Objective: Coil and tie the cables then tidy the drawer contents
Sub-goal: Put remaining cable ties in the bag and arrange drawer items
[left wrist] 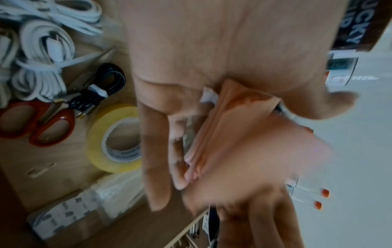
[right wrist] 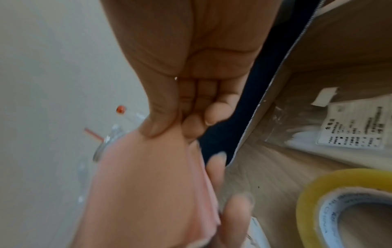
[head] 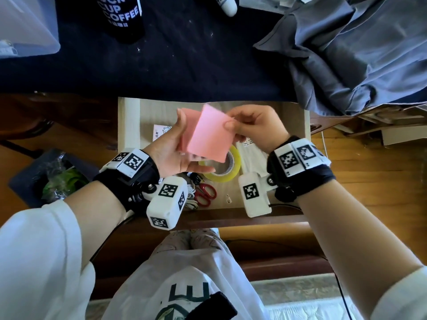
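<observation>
The drawer (head: 131, 125) lies open at the middle of the head view, its pale wood floor running from 12 o'clock down to 6 o'clock where the front rail crosses. Beyond it at 12 o'clock is a dark cloth (head: 184, 61), with a grey garment (head: 360, 54) heaped at 2 o'clock, a black coffee cup (head: 122, 17) at 11 o'clock and a clear plastic box (head: 25, 26) at 10 o'clock.

Above the drawer both hands hold a stack of pink sheets (head: 208, 135). The left hand (head: 171, 148) lies palm up under the stack, fingers curled along its lower edge and thumb up its left side. The right hand (head: 256, 128) pinches the top sheet's right edge between thumb and forefinger, lifting it away from the rest; its other fingers are folded into the palm.

In the drawer, a yellow tape roll (left wrist: 115, 139) lies flat just under the sheets, at 5 o'clock from them. A clear bag with a printed label (right wrist: 350, 127) lies at 3 o'clock of the roll. Red scissors (left wrist: 36, 124) lie at 7 o'clock of the roll. Beside them, in the left wrist view, a black cable (left wrist: 101, 89) is coiled and bound with a white tie, touching the scissor blades, and white cables (left wrist: 40, 67) lie coiled and tied at 10 o'clock, in the drawer's near left corner. A white card (head: 161, 131) shows at 9 o'clock of the left hand.
</observation>
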`<state>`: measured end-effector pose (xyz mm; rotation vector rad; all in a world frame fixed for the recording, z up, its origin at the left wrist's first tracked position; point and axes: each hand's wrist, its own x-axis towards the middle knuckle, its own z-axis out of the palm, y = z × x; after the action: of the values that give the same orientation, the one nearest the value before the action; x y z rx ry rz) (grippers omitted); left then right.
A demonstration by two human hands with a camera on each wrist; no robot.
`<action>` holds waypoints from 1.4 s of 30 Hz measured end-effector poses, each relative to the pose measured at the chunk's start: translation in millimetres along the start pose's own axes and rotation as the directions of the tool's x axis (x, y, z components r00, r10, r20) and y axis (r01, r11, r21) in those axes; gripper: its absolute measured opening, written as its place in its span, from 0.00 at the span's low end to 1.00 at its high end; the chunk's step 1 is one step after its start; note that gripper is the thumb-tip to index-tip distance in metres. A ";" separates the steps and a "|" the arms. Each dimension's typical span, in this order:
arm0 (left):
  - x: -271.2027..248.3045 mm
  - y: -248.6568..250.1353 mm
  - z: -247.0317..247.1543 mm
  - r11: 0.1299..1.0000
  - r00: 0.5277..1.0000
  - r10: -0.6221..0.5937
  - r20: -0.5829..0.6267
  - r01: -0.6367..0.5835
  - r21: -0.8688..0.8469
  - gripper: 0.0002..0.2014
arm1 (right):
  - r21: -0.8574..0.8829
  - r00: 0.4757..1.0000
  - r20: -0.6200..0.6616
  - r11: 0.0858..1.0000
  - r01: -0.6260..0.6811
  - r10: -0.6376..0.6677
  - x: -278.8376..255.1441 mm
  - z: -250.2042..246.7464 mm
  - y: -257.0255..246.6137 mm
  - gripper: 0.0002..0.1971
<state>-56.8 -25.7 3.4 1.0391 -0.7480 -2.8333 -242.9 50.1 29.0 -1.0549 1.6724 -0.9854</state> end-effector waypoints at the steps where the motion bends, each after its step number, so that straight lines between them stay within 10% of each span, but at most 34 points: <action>1: 0.8 -2.1 1.4 1.000 0.999 -0.014 0.038 0.013 0.005 0.48 | -0.108 1.000 0.002 0.994 0.000 0.001 2.4 5.8 -0.7 0.06; 8: 5.6 -14.0 1.7 0.997 0.976 -0.015 -0.218 0.031 0.071 0.11 | -0.174 0.968 -0.068 0.953 -0.249 0.241 7.9 14.4 41.8 0.14; 10: 7.3 -17.5 -6.6 0.998 0.960 0.003 -0.279 0.016 0.068 0.06 | -0.276 0.869 0.045 0.842 -0.463 0.493 -0.5 6.7 66.7 0.04; 13: 11.6 -24.2 -18.5 1.000 0.951 -0.024 -0.308 0.025 -0.003 0.07 | -0.458 0.641 0.139 0.623 -0.634 0.755 -14.2 0.2 99.5 0.14; 20: 19.0 -34.7 -33.6 0.992 0.947 -0.120 -0.297 0.107 -0.062 0.09 | -0.538 0.456 0.049 0.408 -0.738 0.889 -20.5 -15.6 141.0 0.10; 25: 22.8 -35.3 -36.8 0.990 0.938 -0.140 -0.317 0.124 -0.069 0.09 | -0.961 0.484 -0.017 0.119 -0.249 0.875 -31.5 -32.0 159.8 0.13; 28: 25.6 -35.7 -36.0 0.988 0.940 -0.156 -0.303 0.141 -0.070 0.10 | -0.865 0.426 0.004 0.217 -0.452 0.905 -26.1 -25.9 153.2 0.01; 32: 26.1 -34.0 -35.4 0.989 0.941 -0.149 -0.303 0.138 -0.058 0.10 | -0.558 0.400 0.018 0.341 -0.756 0.916 -15.4 -17.0 152.6 0.13; 35: 25.0 -33.4 -37.5 0.989 0.944 -0.146 -0.295 0.130 -0.074 0.11 | -0.665 0.388 0.023 0.303 -0.682 0.922 -12.6 -9.8 185.5 0.35; 42: 19.2 -32.2 -49.2 0.987 0.939 -0.147 -0.311 0.118 -0.110 0.13 | -0.718 0.499 -0.035 0.326 -0.615 0.866 -21.2 11.7 178.3 0.27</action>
<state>-37.1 -22.0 -55.2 1.5340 -0.5338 -2.6694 -265.9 124.9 -133.0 -0.6024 1.9006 0.4908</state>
